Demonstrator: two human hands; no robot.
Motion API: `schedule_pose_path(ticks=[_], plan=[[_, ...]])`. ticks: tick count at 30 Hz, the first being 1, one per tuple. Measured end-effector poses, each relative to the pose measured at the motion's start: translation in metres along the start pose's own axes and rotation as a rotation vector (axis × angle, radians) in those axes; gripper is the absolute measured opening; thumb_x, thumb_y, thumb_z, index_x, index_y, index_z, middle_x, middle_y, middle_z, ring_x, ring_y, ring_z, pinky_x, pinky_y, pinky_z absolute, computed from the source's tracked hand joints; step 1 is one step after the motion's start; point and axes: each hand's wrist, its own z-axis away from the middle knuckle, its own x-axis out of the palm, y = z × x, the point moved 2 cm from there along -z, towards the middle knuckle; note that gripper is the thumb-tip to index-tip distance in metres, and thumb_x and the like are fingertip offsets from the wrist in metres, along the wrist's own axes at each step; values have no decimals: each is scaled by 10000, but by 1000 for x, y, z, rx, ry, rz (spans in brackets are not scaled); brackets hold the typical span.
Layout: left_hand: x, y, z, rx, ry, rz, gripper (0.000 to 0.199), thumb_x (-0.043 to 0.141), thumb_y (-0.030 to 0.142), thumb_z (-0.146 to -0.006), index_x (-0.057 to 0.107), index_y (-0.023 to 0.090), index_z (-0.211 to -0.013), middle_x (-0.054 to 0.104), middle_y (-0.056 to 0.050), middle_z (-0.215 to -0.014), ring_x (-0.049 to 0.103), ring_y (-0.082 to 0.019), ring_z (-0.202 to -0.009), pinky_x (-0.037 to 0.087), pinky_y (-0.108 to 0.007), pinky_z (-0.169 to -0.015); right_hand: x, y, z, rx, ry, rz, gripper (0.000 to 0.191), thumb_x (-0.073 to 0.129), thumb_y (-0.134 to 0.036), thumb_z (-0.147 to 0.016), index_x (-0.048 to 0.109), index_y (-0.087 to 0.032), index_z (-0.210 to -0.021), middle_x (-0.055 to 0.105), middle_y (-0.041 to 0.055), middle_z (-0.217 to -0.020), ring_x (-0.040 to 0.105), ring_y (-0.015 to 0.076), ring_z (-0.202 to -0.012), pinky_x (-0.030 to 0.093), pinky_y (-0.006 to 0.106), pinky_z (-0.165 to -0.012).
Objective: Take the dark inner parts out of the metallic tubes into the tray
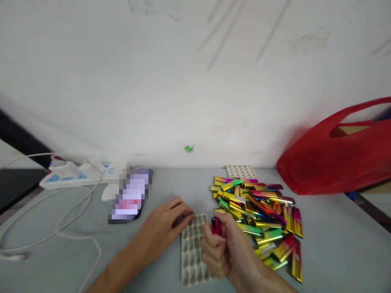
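Observation:
My right hand (218, 244) is closed in a fist around a magenta metallic lighter shell (216, 226), whose dark upper end sticks out above the fingers. It is over the right side of a pale tray (187, 260) with rows of oval hollows, hiding part of it. At the tray's far left corner is my left hand (168, 221), its fingers curled towards the thumb. Something small and dark shows between them, too unclear to name. To the right lies a loose pile of shiny lighter shells (250, 203) in gold, green, red and purple.
A second pale tray (241, 171) lies by the wall behind the pile. A red bag (339, 158) stands at the right. On the left are a phone (130, 197) with a lit screen, a white power strip (88, 174) and a loose white cable (58, 232).

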Motion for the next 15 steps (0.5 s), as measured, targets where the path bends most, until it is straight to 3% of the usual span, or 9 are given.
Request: schedule_pose_path(ticks=[10,15], plan=[[-1,3,0,6,7,-3,193,594,322,-1112,775,255,-1099,728,-40,-1068,694,-202,-876,505,-294,-758,-3,2,0,7,48,56,658,708,-753,-843,334,-262,-614,192,-136,-494,83,61,-429,41,255,-414],[-1,3,0,6,21,8,185,605,313,-1107,779,254,-1091,728,-42,-1070,701,-211,-917,523,-301,-805,-8,3,-3,18,88,74,683,723,-874,-833,476,-244,-738,251,-136,-545,84,76,-473,60,237,-446]])
